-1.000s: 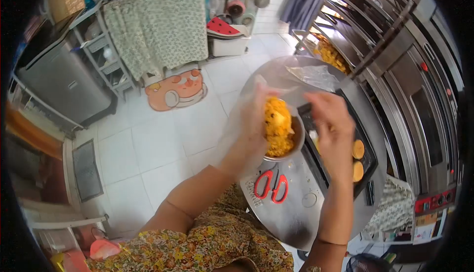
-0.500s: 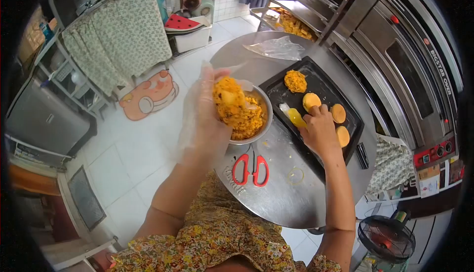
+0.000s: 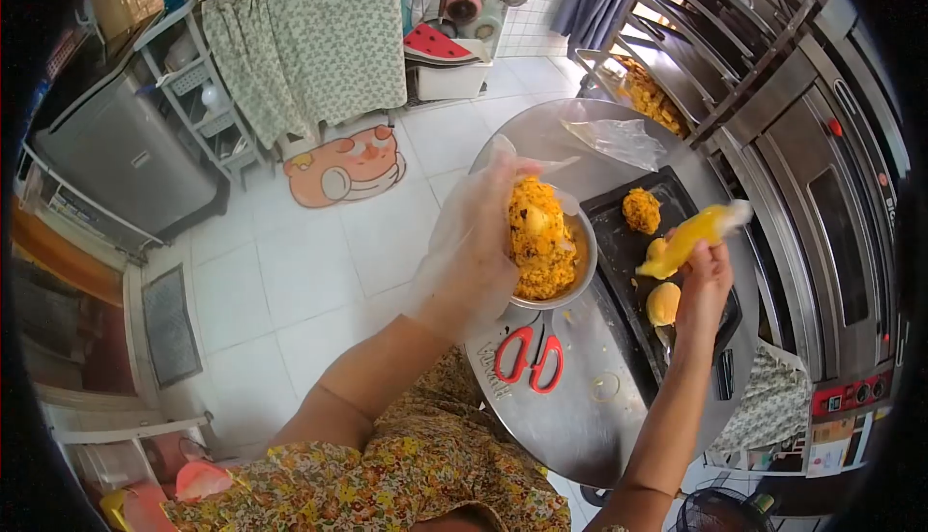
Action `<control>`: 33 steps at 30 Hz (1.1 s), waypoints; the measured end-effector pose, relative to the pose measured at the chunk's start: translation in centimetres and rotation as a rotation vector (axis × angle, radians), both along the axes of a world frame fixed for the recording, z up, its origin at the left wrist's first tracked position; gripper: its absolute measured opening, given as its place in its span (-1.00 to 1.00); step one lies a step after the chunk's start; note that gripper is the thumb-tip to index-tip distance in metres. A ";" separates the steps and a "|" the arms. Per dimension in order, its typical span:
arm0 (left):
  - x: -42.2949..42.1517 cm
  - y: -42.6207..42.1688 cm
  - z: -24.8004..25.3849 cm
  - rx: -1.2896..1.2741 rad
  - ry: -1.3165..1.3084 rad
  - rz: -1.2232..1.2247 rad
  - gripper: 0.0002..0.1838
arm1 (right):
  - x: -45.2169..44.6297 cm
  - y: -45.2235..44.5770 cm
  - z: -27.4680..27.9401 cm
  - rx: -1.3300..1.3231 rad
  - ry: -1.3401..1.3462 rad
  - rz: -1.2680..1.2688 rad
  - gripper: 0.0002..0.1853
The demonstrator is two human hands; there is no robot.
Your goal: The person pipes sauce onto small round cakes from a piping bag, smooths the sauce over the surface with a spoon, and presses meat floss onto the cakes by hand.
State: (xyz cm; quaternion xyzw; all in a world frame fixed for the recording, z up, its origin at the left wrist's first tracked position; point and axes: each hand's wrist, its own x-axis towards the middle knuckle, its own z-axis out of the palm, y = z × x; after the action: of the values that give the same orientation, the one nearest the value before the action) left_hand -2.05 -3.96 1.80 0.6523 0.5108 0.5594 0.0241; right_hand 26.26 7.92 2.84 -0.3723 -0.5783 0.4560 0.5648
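Observation:
My left hand (image 3: 469, 247), in a clear plastic glove, is closed around a round cake coated in orange floss (image 3: 534, 218), a paler patch showing on its face. Just beneath is a metal bowl (image 3: 588, 266) containing more floss. My right hand (image 3: 706, 281) grips a clear piping bag filled with yellow cream (image 3: 694, 237), raised over the black baking tray (image 3: 611, 211). A floss-coated cake (image 3: 642, 211) lies near the tray's far end. A plain golden cake (image 3: 663, 305) sits close to my right wrist; others are partly hidden by the bag and hand.
Red-handled scissors (image 3: 528, 358) and a rubber band (image 3: 605, 387) lie on the round steel table (image 3: 541, 435). A clear plastic bag (image 3: 619, 141) rests at its far edge. An oven (image 3: 831, 232) and a tray rack (image 3: 715, 58) stand to the right.
My right hand has lifted the piping bag off the tray. My left hand still holds the floss-coated cake by the bowl. The view has shifted, moving everything rightward.

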 end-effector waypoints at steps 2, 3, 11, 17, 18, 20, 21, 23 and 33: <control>0.2 0.3 -0.2 -0.017 -0.043 -0.021 0.02 | -1.6 -0.4 2.2 -0.107 0.308 0.175 -0.67; 0.4 0.3 -0.2 -0.018 -0.057 -0.027 0.01 | -2.5 -0.3 2.8 -0.158 0.461 0.264 -0.63; 0.1 -0.1 -0.2 -0.006 0.000 0.035 -0.05 | -11.0 1.3 5.1 -0.247 0.783 0.211 -0.61; -0.6 -0.2 0.0 0.034 0.026 0.040 -0.06 | -11.8 2.2 5.3 -0.277 0.773 0.412 -0.69; -0.6 -0.2 -0.1 0.019 0.022 0.032 -0.07 | -11.9 2.6 5.0 -0.273 0.743 0.405 -0.71; -0.5 -0.2 -0.2 -0.008 0.011 0.018 -0.09 | -13.9 0.7 6.1 -0.264 0.724 0.306 -0.73; -0.4 -0.2 -0.1 -0.018 -0.012 -0.003 -0.12 | -14.8 -0.2 6.7 -0.259 0.712 0.257 -0.74; -0.4 -0.2 0.2 -0.036 -0.059 -0.048 -0.18 | -15.1 -1.1 6.9 -0.212 0.658 0.278 -0.70; 0.0 1.1 -1.4 0.065 -0.070 -0.063 -0.31 | -18.4 -3.0 7.7 0.016 0.403 0.115 -0.63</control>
State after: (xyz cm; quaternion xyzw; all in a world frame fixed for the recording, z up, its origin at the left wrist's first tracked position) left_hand -2.04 -2.88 0.42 0.6487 0.4703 0.5971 0.0383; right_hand 7.86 4.93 10.50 -0.2356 -0.4776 0.5481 0.6450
